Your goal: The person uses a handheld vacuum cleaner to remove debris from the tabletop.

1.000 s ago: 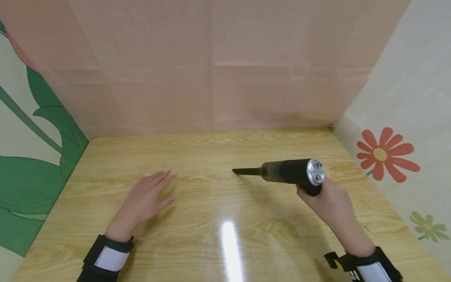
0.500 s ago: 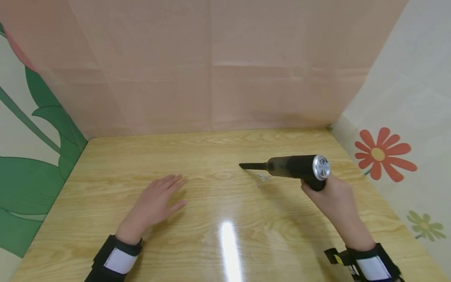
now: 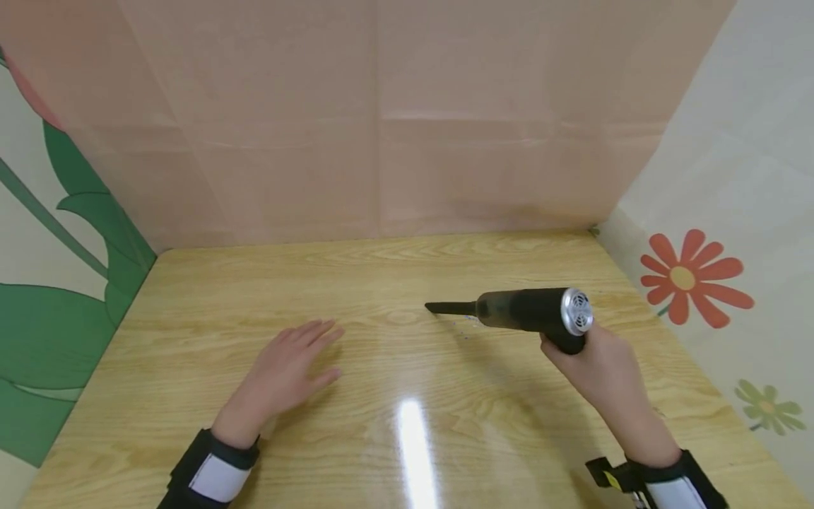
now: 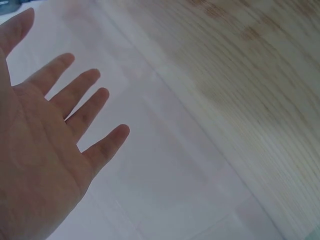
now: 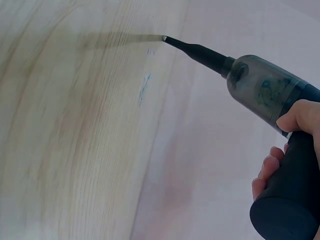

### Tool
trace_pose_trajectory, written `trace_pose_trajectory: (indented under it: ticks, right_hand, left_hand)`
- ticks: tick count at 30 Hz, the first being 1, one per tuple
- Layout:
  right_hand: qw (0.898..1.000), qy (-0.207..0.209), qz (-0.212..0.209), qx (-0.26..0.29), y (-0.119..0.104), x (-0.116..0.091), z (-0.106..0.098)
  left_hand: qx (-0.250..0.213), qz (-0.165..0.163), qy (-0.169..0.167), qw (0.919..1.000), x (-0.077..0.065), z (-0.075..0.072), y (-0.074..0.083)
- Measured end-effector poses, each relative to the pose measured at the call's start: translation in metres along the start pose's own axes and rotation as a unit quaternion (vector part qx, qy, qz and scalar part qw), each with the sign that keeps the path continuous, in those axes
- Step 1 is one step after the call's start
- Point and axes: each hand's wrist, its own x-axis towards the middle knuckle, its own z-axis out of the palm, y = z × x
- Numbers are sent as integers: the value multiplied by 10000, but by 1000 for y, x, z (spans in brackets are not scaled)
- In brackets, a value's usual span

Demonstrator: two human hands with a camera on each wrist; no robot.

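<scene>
My right hand [image 3: 607, 367] grips the handle of a black handheld vacuum cleaner [image 3: 537, 309], its silver vented end facing me. The thin nozzle points left, its tip close over the wooden tabletop. In the right wrist view the smoky, see-through dust cup [image 5: 265, 85] has some bluish bits inside. Small blue and white scraps [image 5: 144, 89] lie on the wood near the nozzle. Off to the left, my left hand [image 3: 282, 371] is held over the table with nothing in it. Its fingers [image 4: 82, 107] are spread and nearly straight in the left wrist view.
The wooden table [image 3: 318, 276] meets a pinkish sheet [image 3: 381, 141] at the back. A flower-printed sheet [image 3: 712, 177] rises on the right, and a green leaf-patterned one [image 3: 51, 332] on the left. A bright light reflection lies on the table's front middle.
The vacuum cleaner shifted right and away, uncovering the scraps, then came slightly back toward me and left, partly overlapping them. My left hand has moved a little to the right.
</scene>
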Motion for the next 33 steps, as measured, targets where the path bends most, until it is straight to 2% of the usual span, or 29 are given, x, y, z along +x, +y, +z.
trace_pose_trajectory:
  ticks: [8,12,16,23,33]
  right_hand:
    - [9985,124,458,-283,26,-20,-24]
    - [9960,160,806,-364,40,-32,-33]
    - [9940,285,979,-406,53,-40,-41]
    - [9913,648,1015,-527,63,-47,-51]
    - [9926,712,867,-461,64,-54,-55]
  left_hand:
    - [10,324,102,9994,14,3,14]
    - [-79,454,53,9989,23,4,24]
    - [-129,577,-82,9982,30,6,34]
    - [-173,663,-276,9973,34,7,46]
    - [-85,847,-119,9963,33,11,50]
